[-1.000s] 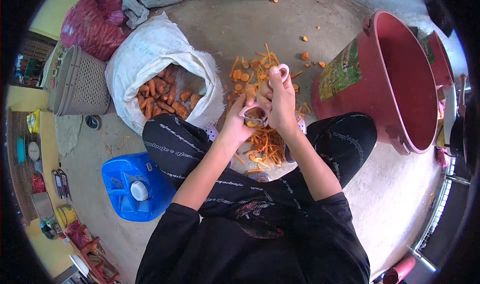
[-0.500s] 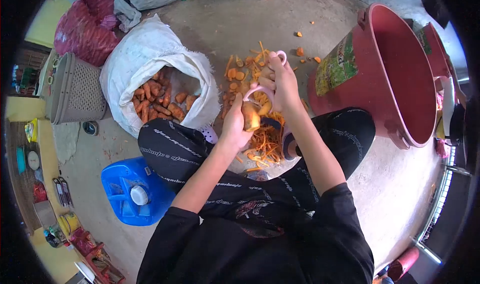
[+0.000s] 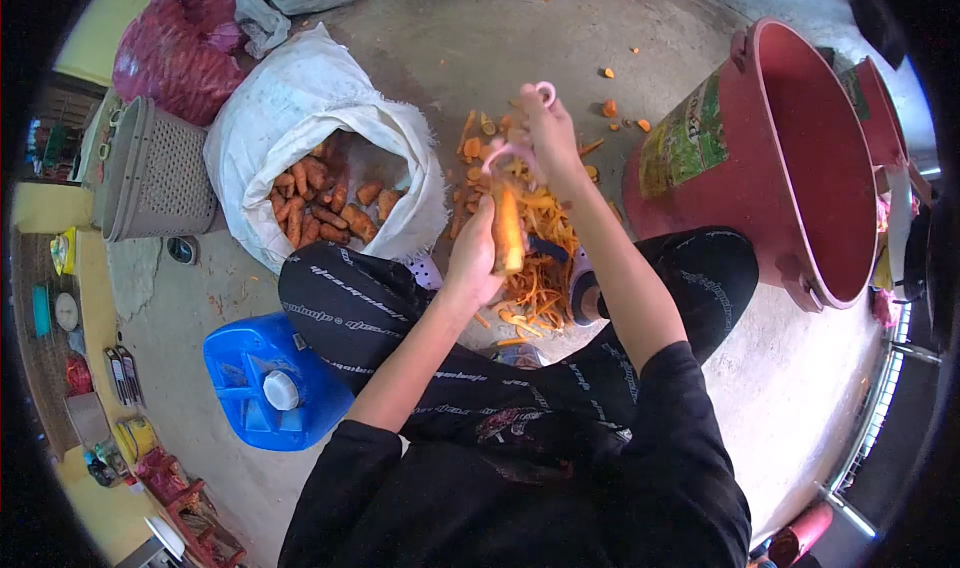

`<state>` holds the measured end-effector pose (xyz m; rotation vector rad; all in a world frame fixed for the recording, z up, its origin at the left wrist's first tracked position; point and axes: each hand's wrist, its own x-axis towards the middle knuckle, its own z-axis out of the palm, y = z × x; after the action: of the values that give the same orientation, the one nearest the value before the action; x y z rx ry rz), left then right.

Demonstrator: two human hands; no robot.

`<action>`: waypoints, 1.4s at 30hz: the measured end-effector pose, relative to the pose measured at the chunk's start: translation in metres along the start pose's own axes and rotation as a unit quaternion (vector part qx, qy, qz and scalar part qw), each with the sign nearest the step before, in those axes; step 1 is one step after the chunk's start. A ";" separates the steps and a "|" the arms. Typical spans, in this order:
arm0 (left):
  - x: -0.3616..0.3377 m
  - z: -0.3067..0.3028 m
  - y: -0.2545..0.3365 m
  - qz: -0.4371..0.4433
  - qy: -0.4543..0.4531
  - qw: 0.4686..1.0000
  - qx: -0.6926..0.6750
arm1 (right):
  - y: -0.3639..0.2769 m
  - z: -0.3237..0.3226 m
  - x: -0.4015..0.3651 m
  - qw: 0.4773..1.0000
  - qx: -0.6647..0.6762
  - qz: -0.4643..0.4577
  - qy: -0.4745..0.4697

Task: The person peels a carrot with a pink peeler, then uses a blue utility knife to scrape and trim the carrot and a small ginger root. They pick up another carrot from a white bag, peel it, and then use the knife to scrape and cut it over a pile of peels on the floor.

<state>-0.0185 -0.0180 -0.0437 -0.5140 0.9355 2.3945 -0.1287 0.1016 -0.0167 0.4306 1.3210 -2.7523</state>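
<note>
My left hand is closed around a carrot, partly peeled and bright orange along its side. My right hand grips a pink peeler, whose ring-shaped handle end sticks out above the fingers. The peeler's head is at the far end of the carrot; motion blur hides whether the blade touches it. Beneath both hands lies a heap of orange peelings with cut carrot pieces. To the left, unpeeled carrots fill the mouth of a white woven sack.
A large red bucket stands at the right, beside my knee. The blue jerrycan is by my left leg. Grey plastic baskets and red mesh sacks are at the left. Carrot scraps dot the floor ahead.
My right hand and the peeler have moved up and left, to the carrot's far end. The carrot has turned in my left hand and now shows more of its length.
</note>
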 end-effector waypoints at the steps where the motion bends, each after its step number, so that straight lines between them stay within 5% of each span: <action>1: -0.004 0.002 0.004 -0.007 -0.021 0.999 0.024 | 0.003 -0.003 0.021 0.999 -0.027 -0.008 0.016; 3: -0.019 0.013 0.014 -0.032 -0.059 0.995 0.074 | 0.012 -0.018 0.051 0.995 -0.075 -0.022 0.058; 5: -0.015 0.019 0.018 0.002 -0.086 0.996 0.016 | 0.012 -0.027 0.062 0.954 -0.273 -0.104 0.066; 7: -0.006 0.007 0.018 -0.005 -0.085 0.996 -0.042 | 0.008 -0.030 0.060 0.856 -0.479 -0.188 0.041; 9: -0.001 0.000 0.017 -0.018 -0.068 0.996 -0.063 | 0.004 -0.036 0.047 0.696 -0.665 -0.271 -0.006; 12: 0.002 0.005 0.016 -0.027 -0.054 0.991 -0.116 | -0.019 -0.023 0.013 0.825 -0.487 -0.285 0.004; 14: 0.000 0.010 0.017 -0.026 -0.029 0.994 -0.101 | -0.040 -0.010 -0.015 0.948 -0.250 -0.195 -0.025; 16: 0.004 0.008 0.015 -0.025 -0.015 0.995 -0.096 | -0.054 0.005 -0.049 0.991 -0.066 -0.115 -0.036; 19: -0.001 0.023 0.019 -0.003 -0.050 0.996 -0.073 | -0.060 0.026 -0.097 0.998 -0.052 -0.037 -0.020; 29: 0.001 0.001 0.013 -0.006 -0.109 0.992 -0.057 | -0.030 0.021 -0.100 1.000 0.002 -0.018 -0.014; 36: -0.005 0.013 0.011 0.019 -0.080 0.990 -0.113 | -0.018 0.015 -0.092 0.999 0.024 -0.020 0.044; 42: -0.005 0.011 0.005 0.035 -0.079 0.990 -0.116 | -0.022 0.018 -0.080 0.999 0.018 0.045 0.004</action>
<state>-0.0191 -0.0152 -0.0315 -0.3730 0.6205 2.5801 -0.0594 0.0957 0.0326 0.4928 1.2239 -2.7071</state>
